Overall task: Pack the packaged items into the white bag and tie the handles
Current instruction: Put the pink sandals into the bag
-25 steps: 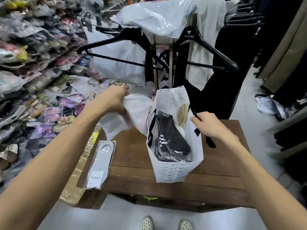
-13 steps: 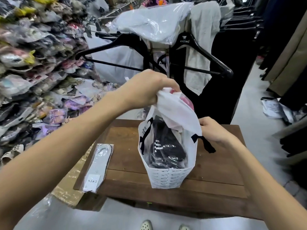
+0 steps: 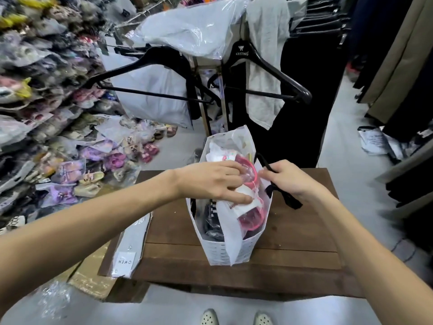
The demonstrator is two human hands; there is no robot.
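A white bag (image 3: 218,250) with black ribbon handles stands upright on the wooden table (image 3: 293,235). A packaged pink and white item (image 3: 248,215) sits inside its mouth, on top of a black packaged item (image 3: 210,219). My left hand (image 3: 210,181) lies flat on the pink package, fingers spread over it. My right hand (image 3: 288,178) pinches the bag's right black handle (image 3: 289,200) and rim, holding the bag open. A flat packaged white item (image 3: 132,245) labelled OWEN lies on the table's left edge.
Shelves and heaps of packaged slippers (image 3: 70,148) fill the left side. A clothes rack with black hangers (image 3: 264,73) and hanging garments stands behind the table. A cardboard box (image 3: 91,275) sits at the table's left. Papers (image 3: 377,143) lie on the floor at right.
My left hand carried the pink and white package from the left over the bag and lowered it inside. My right hand stayed on the bag's right handle.
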